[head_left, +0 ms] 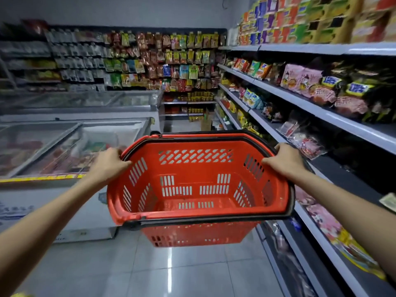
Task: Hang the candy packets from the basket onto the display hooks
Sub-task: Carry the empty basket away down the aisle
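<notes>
Clamps the left hand [109, 160] over the left rim of one red plastic shopping basket [192, 156], fingers curled round the edge. Clamps the right hand [282, 159] over the right rim the same way. Holds the basket in the air above the grey tiled floor [171, 271], tipped with its mouth toward the camera. Shows only the slotted red bottom inside. Keeps black handles [203, 219] folded flat along the rim, number unclear. Stands between two glass-topped chest freezers [75, 133] on the left and a shelf rack [300, 99] with at least four tiers of packaged food on the right. Faces, well apart at the aisle's end, hanging packets [182, 58] in several rows on the back wall, too blurred to count.
</notes>
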Available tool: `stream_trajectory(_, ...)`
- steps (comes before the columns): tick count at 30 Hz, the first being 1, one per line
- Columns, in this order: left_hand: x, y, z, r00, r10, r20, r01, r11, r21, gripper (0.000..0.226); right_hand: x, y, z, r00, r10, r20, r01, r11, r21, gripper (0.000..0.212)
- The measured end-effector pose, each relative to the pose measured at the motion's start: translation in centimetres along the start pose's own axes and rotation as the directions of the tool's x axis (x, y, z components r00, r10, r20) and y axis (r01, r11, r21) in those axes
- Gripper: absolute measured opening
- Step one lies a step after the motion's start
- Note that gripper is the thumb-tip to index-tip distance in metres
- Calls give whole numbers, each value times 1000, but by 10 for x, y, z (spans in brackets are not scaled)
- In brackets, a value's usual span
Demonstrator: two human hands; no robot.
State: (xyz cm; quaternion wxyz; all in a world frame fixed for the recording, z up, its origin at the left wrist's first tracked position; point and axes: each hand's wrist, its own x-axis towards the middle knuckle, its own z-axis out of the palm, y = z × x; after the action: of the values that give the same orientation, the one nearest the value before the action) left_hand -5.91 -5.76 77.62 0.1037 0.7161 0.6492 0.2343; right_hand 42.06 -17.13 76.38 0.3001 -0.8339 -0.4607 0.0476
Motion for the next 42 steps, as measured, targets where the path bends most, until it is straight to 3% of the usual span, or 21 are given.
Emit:
stream_trajectory(3,75,-8,24,998,-47,45,47,999,4,28,51,-14,30,1000,16,-9,-16,999,39,54)
stream_trajectory(8,170,5,73,995,-49,91,48,999,11,23,141,-16,85,997,70,19,-71,997,40,56)
stream_trajectory(17,312,0,230,939,-228,259,206,972,109,47,314,35,231,978,80,194,-94,994,62,28)
stream_trajectory(26,367,-60,413,753,-476,455,427,879,212,59,389,110,386,846,204,492,-224,974,-18,47)
stream_trajectory(30,364,-123,498,648,-543,534,486,835,259,71,390,141,455,776,265,572,-276,959,-70,53)
stream_trajectory(34,359,-114,549,579,-600,552,556,786,272,52,385,172,529,728,332,600,-342,934,-103,60)
stream_trajectory(37,356,-129,599,558,-585,589,561,788,252,23,375,197,590,686,358,634,-395,914,-88,60)
stream_trajectory(42,341,-184,701,511,-579,635,589,774,233,22,352,266,699,608,421,673,-470,874,-122,62)
